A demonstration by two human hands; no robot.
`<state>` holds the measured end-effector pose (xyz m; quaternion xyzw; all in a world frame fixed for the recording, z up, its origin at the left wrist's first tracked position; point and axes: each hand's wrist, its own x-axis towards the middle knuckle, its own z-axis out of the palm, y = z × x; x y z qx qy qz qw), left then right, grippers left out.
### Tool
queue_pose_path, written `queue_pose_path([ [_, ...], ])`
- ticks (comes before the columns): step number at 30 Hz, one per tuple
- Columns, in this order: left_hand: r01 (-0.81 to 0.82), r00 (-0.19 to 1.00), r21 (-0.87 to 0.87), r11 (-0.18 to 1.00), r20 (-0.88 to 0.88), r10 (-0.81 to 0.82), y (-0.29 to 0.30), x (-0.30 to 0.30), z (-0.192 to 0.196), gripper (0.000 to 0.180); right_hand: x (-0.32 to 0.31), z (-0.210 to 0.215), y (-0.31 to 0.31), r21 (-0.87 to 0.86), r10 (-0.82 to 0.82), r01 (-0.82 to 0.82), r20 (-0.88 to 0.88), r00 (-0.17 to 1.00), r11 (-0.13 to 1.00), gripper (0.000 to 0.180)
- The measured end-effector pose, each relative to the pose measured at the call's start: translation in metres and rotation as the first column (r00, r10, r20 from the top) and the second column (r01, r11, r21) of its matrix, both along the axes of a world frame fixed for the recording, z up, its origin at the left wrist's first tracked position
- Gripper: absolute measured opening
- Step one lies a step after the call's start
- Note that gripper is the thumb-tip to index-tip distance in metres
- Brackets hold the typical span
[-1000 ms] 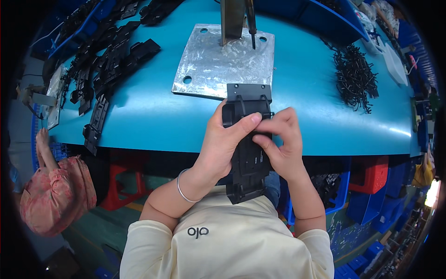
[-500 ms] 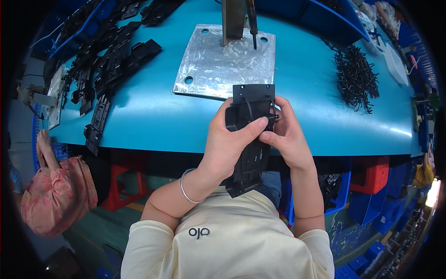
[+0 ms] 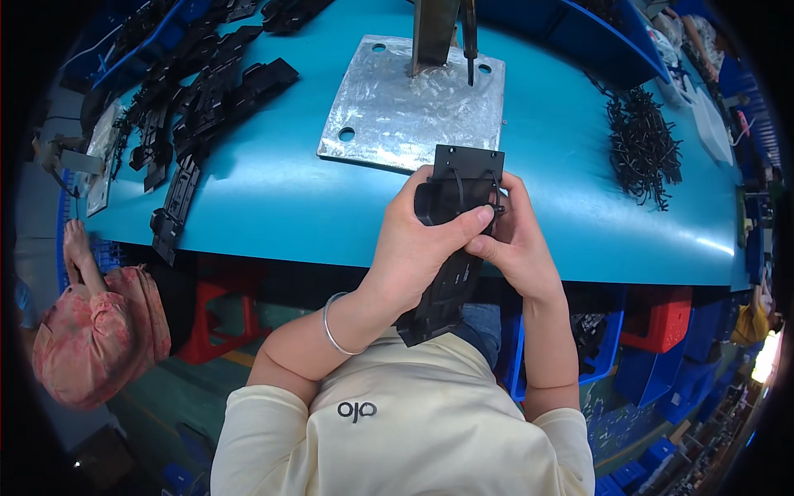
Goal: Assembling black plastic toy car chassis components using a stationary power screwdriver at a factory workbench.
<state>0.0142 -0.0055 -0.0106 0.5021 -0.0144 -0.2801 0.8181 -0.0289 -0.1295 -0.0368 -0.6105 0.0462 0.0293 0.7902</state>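
Between my two hands is a long black moulded plastic part (image 3: 451,289), held at a tilt over the table's near edge. Two thin black straps or short tubes show near its far end. My left hand (image 3: 413,240) is closed round its left side, the thumb pressed on the upper face. On the other side my right hand (image 3: 521,248) grips the right edge, its thumb close to the left thumb at a small black knob. The fingers beneath the part are hidden.
A metal plate (image 3: 397,124) with an upright post and a thin black-tipped tool stands ahead. More black plastic parts (image 3: 207,107) lie at left, a heap of short black pieces (image 3: 643,145) at right. Blue bins (image 3: 571,41) line the back. Another person's sleeve (image 3: 99,331) shows at far left.
The view has shifted slightly, so the table and plate sit a little differently. Both hands keep their grip on the black part, their thumbs almost unchanged.
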Motion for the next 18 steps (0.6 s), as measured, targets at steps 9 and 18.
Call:
queue_pose_path([
  [9, 0.056, 0.998, -0.003, 0.998, -0.009, -0.056, -0.002, 0.005, -0.001, 0.031, 0.003, 0.002, 0.002, 0.015, -0.052, 0.053, -0.033, 0.998, 0.998, 0.064],
  [18, 0.065, 0.996, -0.041, 0.997, -0.061, -0.067, 0.005, 0.004, 0.0, 0.03, -0.004, -0.003, -0.009, 0.145, 0.01, -0.012, 0.02, 1.0, 0.989, 0.052],
])
